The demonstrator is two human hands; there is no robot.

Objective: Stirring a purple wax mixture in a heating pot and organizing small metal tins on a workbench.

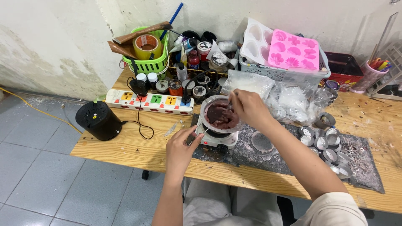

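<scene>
The pot (220,115) of dark red goo sits on the small white stove (217,138). The right hand (250,108) pinches a stirring stick over the pot. The left hand (181,147) grips the pot's handle. The little metal cups (331,146) right of the pot look empty.

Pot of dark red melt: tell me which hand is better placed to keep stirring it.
Right, probably. The right hand is over the pot, seemingly pinching a thin stirrer dipped into the melt. The left hand is lower, at the pot's handle by the small hotplate, placed to steady it.
</scene>
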